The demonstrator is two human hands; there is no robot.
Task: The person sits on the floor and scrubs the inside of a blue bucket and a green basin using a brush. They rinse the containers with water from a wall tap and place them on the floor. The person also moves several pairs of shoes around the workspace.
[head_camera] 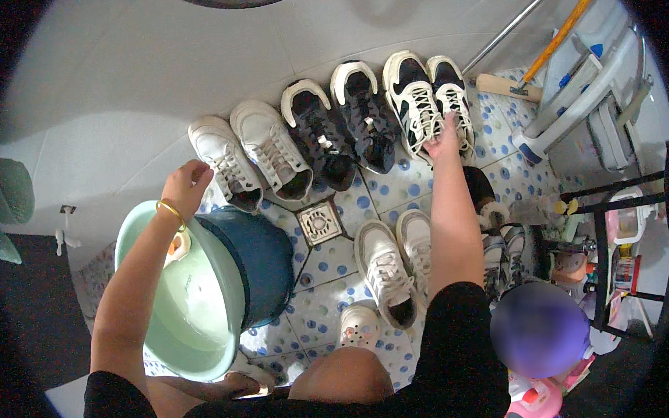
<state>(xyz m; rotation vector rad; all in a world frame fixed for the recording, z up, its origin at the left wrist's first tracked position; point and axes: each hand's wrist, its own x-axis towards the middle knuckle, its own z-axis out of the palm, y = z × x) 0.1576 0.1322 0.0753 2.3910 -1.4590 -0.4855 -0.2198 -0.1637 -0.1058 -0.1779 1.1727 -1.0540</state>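
Against the wall, toes towards it, stand white lace-up sneakers [271,150], black sneakers with pale toe rims [364,119] and black-and-white sneakers [416,104]. My right hand [443,139] reaches to the laces of the black-and-white pair and touches them; whether its fingers grip is unclear. Beside the leftmost white sneaker [225,163], my left hand [189,183] hovers with fingers curled together and no object visible in it. Under my left forearm, a pale green basin [235,301] holding liquid and a whitish item [175,249] rests on a dark blue bucket [264,266].
White sneakers [385,273] stand nearer me, by a floor drain [319,223] in dotted tiles. More shoes [503,253] and a black rack [600,255] are at the right. A wooden-handled brush or scraper [560,32] leans at the upper right. A tap [67,237] is at left.
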